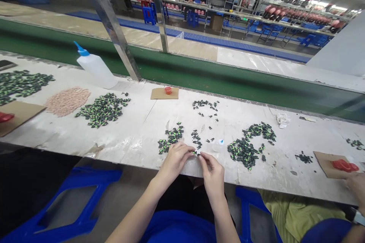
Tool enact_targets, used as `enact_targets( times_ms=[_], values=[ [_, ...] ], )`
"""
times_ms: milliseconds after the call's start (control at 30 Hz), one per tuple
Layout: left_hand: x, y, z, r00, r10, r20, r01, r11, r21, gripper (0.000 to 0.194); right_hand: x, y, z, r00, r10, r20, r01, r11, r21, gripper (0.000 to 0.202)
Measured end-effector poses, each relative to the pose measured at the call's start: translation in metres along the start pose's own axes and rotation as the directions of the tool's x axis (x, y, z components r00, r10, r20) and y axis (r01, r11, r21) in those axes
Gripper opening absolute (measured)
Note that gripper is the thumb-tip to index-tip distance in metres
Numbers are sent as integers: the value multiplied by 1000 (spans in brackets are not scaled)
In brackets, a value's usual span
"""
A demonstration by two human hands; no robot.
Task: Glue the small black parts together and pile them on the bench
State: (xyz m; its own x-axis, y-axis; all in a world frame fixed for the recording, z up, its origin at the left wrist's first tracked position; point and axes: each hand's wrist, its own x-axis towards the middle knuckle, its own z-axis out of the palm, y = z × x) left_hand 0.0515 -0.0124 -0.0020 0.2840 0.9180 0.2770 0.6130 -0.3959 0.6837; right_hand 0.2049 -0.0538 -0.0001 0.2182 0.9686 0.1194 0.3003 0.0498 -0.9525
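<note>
My left hand pinches a small black-and-green piece near the table's front edge. Close to its right, my right hand has a small black piece between thumb and finger. The two pieces nearly meet; whether they touch is too small to tell. A pile of black-and-green pieces lies just beyond my left hand. Small black pieces are scattered ahead of both hands. To the right of them stands a small clear bottle with a blue tip.
Larger black-and-green piles lie right and left. A white bottle, pink pieces and cardboard with a red cap are farther back. Another person's hand is at far right. A metal post rises behind.
</note>
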Motion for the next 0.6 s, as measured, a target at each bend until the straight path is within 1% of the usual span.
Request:
enact_targets(
  times_ms=[167, 367, 433, 600],
  values=[
    [-2, 1, 1, 1000, 28, -3, -28, 998, -60, 20, 2, -5, 0, 999, 9, 43, -13, 995, 103, 17],
    [0, 6, -6, 999, 39, 16, -36, 981, -192, 17, 1, -5, -1, 990, 114, 80, -129, 968, 217, 18],
    [0, 11, -10, 999, 27, 23, -20, 966, -258, 16, 2, -7, -3, 991, 101, 84, -119, 962, 244, 17],
    [-1, 23, -15, 998, -47, 43, 61, 902, -428, 13, 3, -10, -5, 999, 14, 30, -21, 962, 271, 10]
  ],
)
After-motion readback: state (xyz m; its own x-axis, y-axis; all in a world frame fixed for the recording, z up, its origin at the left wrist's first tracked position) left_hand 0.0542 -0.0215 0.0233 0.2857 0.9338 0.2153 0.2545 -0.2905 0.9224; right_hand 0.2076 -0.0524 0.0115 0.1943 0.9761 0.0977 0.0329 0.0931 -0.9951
